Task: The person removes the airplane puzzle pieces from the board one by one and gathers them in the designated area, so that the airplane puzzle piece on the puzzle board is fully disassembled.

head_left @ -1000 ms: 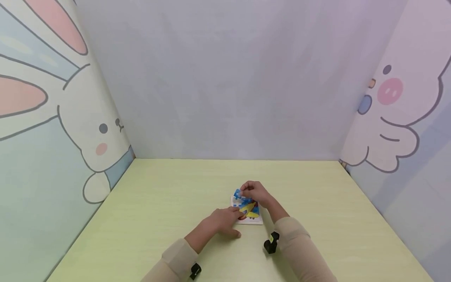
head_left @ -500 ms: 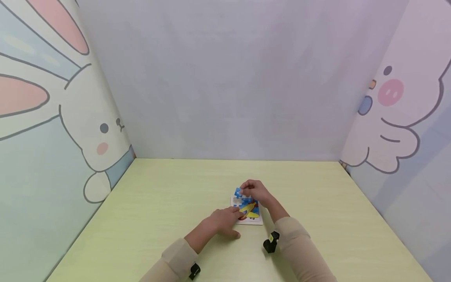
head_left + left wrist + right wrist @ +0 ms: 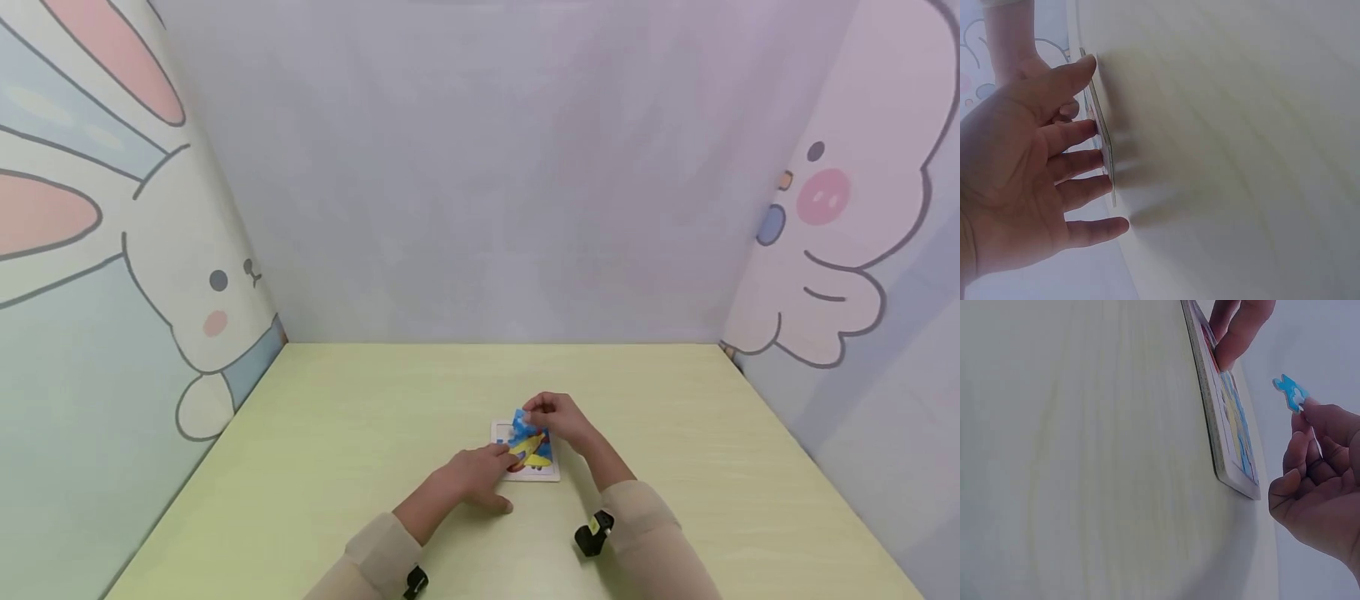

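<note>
A small puzzle board (image 3: 556, 471) with a white frame lies on the table, its picture a yellow plane on blue. My right hand (image 3: 561, 419) pinches a blue jigsaw piece (image 3: 1293, 392) between thumb and fingers. In the right wrist view that piece is raised clear of the board. Fingertips of my left hand (image 3: 477, 477) rest on the board's left side, with fingers fairly straight and thumb spread apart. From the left wrist, the board (image 3: 1105, 140) is seen edge-on at those fingertips. In the head view, my hands cover parts of the picture.
The pale yellow table (image 3: 360, 408) reaches back to a plain grey wall (image 3: 465, 183). Side panels carry a cartoon rabbit (image 3: 187, 275) on the left and a pink-nosed figure (image 3: 832, 242) on the right. Black wrist devices (image 3: 595, 533) sit at both sleeves.
My right hand has shifted right with the blue jigsaw piece, from the board's top-left corner toward its top middle. My left hand stays in place. The head view has tilted slightly.
</note>
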The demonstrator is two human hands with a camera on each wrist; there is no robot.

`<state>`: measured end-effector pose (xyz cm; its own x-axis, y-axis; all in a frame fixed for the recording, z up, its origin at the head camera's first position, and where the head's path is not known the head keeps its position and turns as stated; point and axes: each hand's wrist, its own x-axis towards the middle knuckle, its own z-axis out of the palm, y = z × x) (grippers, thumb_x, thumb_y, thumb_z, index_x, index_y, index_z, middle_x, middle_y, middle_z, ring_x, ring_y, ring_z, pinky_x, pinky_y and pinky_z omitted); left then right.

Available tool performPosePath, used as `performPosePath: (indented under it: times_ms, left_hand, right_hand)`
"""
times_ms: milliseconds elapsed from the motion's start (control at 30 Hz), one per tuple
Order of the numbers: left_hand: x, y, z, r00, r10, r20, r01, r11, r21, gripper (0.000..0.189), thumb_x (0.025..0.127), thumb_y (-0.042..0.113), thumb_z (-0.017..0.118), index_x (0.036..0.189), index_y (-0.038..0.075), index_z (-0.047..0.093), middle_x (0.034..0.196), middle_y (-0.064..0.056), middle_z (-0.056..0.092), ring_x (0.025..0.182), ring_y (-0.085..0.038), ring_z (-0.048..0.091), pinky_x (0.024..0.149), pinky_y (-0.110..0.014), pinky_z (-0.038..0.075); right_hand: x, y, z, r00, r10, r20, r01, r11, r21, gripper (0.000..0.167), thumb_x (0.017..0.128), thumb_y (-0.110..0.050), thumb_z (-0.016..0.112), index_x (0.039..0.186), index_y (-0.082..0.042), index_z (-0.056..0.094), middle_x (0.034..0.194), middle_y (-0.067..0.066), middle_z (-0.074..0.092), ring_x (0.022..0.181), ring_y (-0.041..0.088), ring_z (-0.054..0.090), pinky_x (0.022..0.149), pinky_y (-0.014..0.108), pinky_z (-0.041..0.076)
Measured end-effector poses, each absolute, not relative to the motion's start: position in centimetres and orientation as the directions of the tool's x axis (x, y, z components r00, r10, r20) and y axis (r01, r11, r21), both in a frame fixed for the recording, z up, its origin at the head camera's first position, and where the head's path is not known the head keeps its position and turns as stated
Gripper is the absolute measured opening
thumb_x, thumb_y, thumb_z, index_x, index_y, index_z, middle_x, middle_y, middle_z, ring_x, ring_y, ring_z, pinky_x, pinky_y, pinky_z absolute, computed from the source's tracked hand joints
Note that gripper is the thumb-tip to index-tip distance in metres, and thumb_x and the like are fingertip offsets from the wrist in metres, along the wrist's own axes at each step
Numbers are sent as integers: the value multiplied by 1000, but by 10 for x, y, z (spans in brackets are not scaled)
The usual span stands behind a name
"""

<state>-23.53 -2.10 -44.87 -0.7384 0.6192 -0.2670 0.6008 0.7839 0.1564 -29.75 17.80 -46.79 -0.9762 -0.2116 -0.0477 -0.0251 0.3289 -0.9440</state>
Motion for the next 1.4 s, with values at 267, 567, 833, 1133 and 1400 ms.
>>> performPosePath:
  times_ms: [267, 567, 833, 1133, 1400]
  left_hand:
    - [-236, -22, -453, -737, 626, -253, 597, 780, 190, 71, 77, 52, 68, 137, 20, 46, 143, -2, 39, 127, -19, 39, 91, -43, 42]
    - [-238, -23, -460, -738, 629, -244, 594, 778, 205, 67, 77, 52, 68, 135, 24, 49, 141, -1, 41, 126, -18, 40, 89, -42, 43]
    - [-236, -24, -460, -735, 640, -223, 600, 768, 224, 67, 77, 51, 69, 135, 24, 49, 141, -2, 40, 126, -19, 40, 89, -44, 43]
    - [-230, -22, -455, -745, 627, -227, 589, 779, 216, 64, 78, 50, 68, 135, 28, 50, 141, -2, 40, 125, -20, 40, 89, -45, 43]
    - [-231, -19, -456, -754, 619, -220, 589, 785, 190, 63, 78, 48, 70, 134, 27, 51, 140, -2, 41, 125, -19, 40, 88, -45, 43]
  right_hand:
    - [-287, 197, -464, -971, -234, -37, -59, 390, -919, 15, 86, -5, 63, 100, -1, 68, 87, 5, 63, 72, 19, 52, 64, 33, 44]
    - [-284, 215, -469, -979, -193, -72, -16, 420, -907, 14, 84, -10, 68, 96, -4, 69, 82, 4, 61, 71, 20, 49, 61, 31, 40]
    - [-288, 234, -470, -981, -182, -61, -25, 435, -900, 9, 85, -8, 64, 92, -3, 67, 79, 6, 60, 68, 22, 48, 57, 33, 39]
    - [-296, 252, -471, -983, -174, -57, -29, 455, -890, 11, 87, -9, 63, 93, 0, 65, 79, 5, 59, 67, 20, 48, 58, 32, 40]
    - [-306, 256, -472, -989, -138, -62, -13, 482, -876, 13, 87, -8, 62, 94, 2, 64, 80, 7, 58, 67, 21, 48, 58, 32, 41]
